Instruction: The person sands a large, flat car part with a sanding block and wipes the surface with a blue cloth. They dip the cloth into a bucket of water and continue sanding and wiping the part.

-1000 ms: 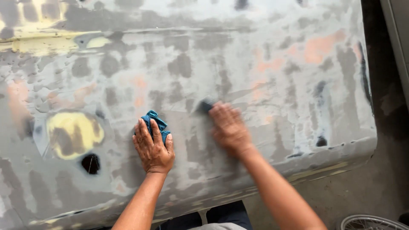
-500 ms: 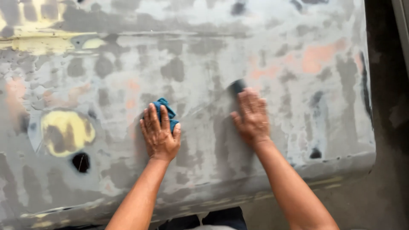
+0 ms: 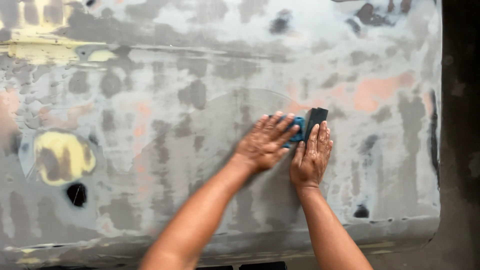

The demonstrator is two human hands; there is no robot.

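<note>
Left hand (image 3: 263, 144): lying flat, fingers spread, pressing blue cloth (image 3: 297, 131) against panel; open palm, no closed grasp.

Right hand (image 3: 311, 158): lying flat, fingers extended, pressing dark sanding block (image 3: 315, 118) onto panel; block's upper end showing past fingertips.

Hands sitting side by side, cloth touching block.

Grey sanded panel (image 3: 210, 75): carrying patchy filler, pink spots, yellow patch (image 3: 62, 156) at left, round dark hole (image 3: 76, 194) just beneath it.

Dark floor (image 3: 460, 150) running along panel's right edge.
</note>
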